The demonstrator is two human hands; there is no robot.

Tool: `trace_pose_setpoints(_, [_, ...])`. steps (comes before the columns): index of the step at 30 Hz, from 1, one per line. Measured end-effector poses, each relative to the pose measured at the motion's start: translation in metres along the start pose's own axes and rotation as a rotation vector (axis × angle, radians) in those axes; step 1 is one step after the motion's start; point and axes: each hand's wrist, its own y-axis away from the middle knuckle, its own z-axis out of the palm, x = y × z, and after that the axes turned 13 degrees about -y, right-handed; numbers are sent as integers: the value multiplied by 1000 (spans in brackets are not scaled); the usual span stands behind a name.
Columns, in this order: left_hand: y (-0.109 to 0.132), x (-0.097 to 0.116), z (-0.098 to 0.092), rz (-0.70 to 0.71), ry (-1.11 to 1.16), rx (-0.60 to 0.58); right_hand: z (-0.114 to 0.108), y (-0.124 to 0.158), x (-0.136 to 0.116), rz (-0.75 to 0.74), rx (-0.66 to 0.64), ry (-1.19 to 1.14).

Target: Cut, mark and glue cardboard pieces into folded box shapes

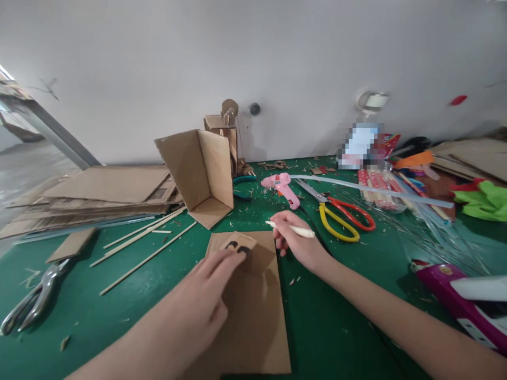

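My left hand (209,295) lies flat, fingers stretched out, on a brown cardboard sheet (257,322) on the green table (119,316). Its fingertips touch a small cardboard piece (237,244) with black marks at the sheet's far edge. My right hand (297,240) is closed round a cream-white pen-like stick (293,228), held just past the sheet's far right corner, its tip pointing left.
A folded open cardboard box (198,171) stands behind the sheet, with a cardboard stack (99,195) and thin wooden sticks (146,248) to the left. Pliers (31,303) lie at the left. A pink glue gun (282,187), scissors (340,214), and a purple tool (463,301) lie right.
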Motion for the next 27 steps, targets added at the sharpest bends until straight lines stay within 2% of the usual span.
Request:
trace_pose_setpoints(3, [-14, -16, -18, -296, 211, 40, 2, 1, -3, -6, 34, -21])
trace_pose_setpoints(5, [-19, -21, -21, -511, 393, -12, 2, 1, -2, -22, 46, -43])
trace_pose_setpoints(6, [-19, -22, -19, -552, 439, -30, 2, 1, -2, -27, 48, -49])
trace_pose_setpoints(8, [-17, -20, -8, -491, 387, -51, 1, 1, 0, -27, 44, -50])
trace_pose_setpoints(11, [-9, -15, 9, -255, 66, -9, 0, 0, 2, -18, 37, -46])
trace_pose_setpoints(14, [-6, -13, 15, -63, -162, 52, -2, -1, 3, -15, 34, -50])
trace_pose_setpoints(17, [-11, -15, 14, 123, -186, -58, -2, -1, 3, -12, 31, -45])
trace_pose_setpoints(20, [-16, -15, 12, 147, -180, -124, -1, -1, 2, -5, 28, -47])
trace_pose_setpoints(27, [-11, -8, 20, 46, -204, -23, -3, -1, 4, 9, -4, -1])
